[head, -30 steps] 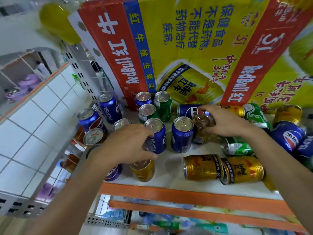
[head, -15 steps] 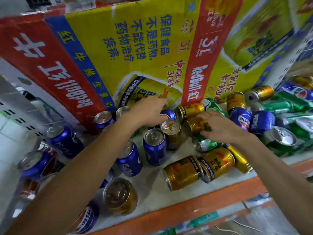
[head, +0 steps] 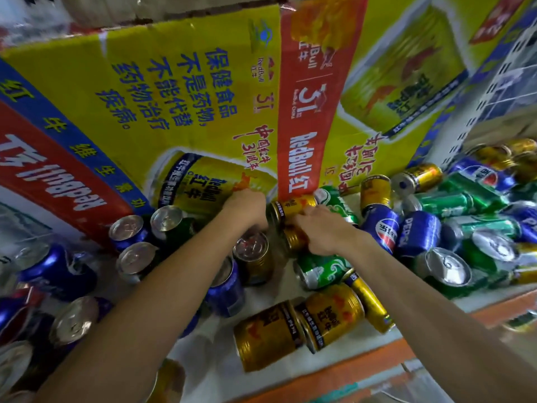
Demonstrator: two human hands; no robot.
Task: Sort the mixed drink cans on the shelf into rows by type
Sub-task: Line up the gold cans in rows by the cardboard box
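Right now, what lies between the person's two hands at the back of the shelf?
In the head view, a gold Red Bull can lies on its side between the left hand and the right hand; both hands touch it.

Cardboard carton [head: 203,112] at 12 o'clock: "RedBull", "31", upside down. Blue cans [head: 385,231] at 3 o'clock: "PEPSI" logo.

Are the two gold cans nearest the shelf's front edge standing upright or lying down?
Lying down. Both gold cans rest on their sides, end to end, labels facing up.
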